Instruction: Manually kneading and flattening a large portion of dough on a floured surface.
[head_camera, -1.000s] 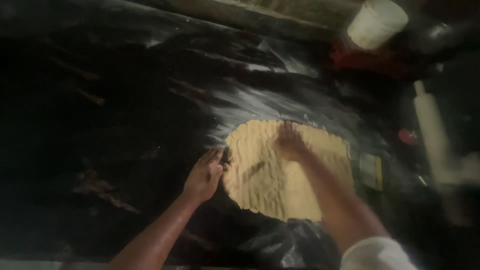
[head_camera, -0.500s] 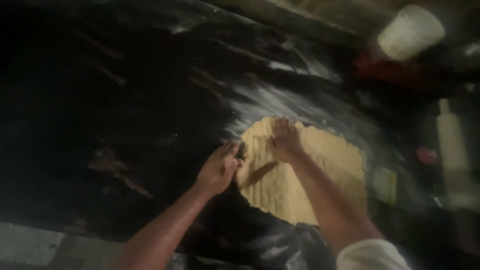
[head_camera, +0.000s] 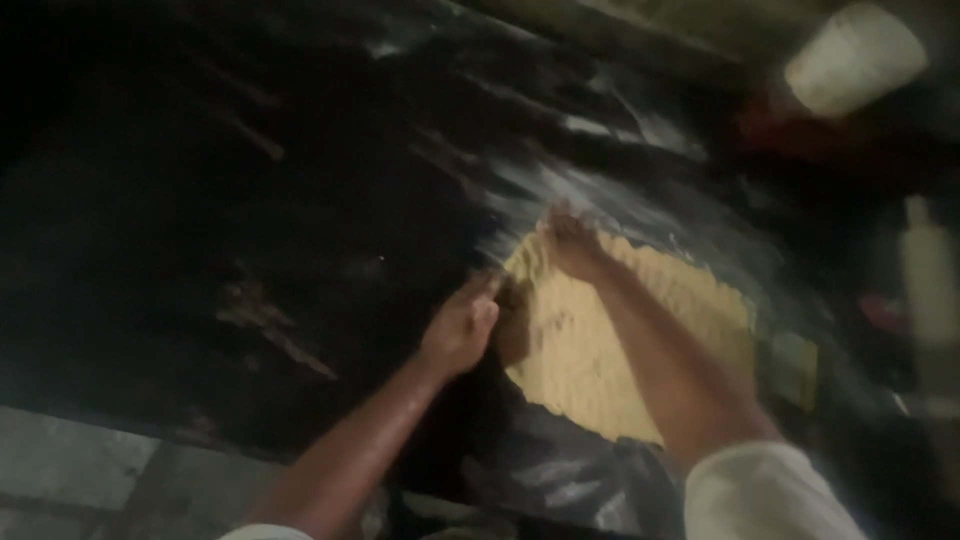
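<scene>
Surface: dark, glossy worktop (head_camera: 250, 200) dusted with white flour round the work, dimly lit and blurred.
Near edge: pale tiled strip (head_camera: 80, 460) at the bottom left, with a white sleeve (head_camera: 770, 495) low on the right arm.
Left hand (head_camera: 460, 325): loosely cupped, fingers bent against the left rim of the dough sheet (head_camera: 620, 340), gripping nothing that can be made out.
Right hand (head_camera: 575, 245): spread flat, palm down on the sheet's far left corner.
Dough sheet: flat yellow sheet lying on the floured patch, right of centre.
Change: against the earlier views, both hands have crept along the sheet's left edge toward its far corner (the camera has swung too), which suggests the edge is being worked or loosened.
Right side: pale rolling pin (head_camera: 930, 285), well apart from the hands.
Far: white tub (head_camera: 855, 60) at the top right.
</scene>
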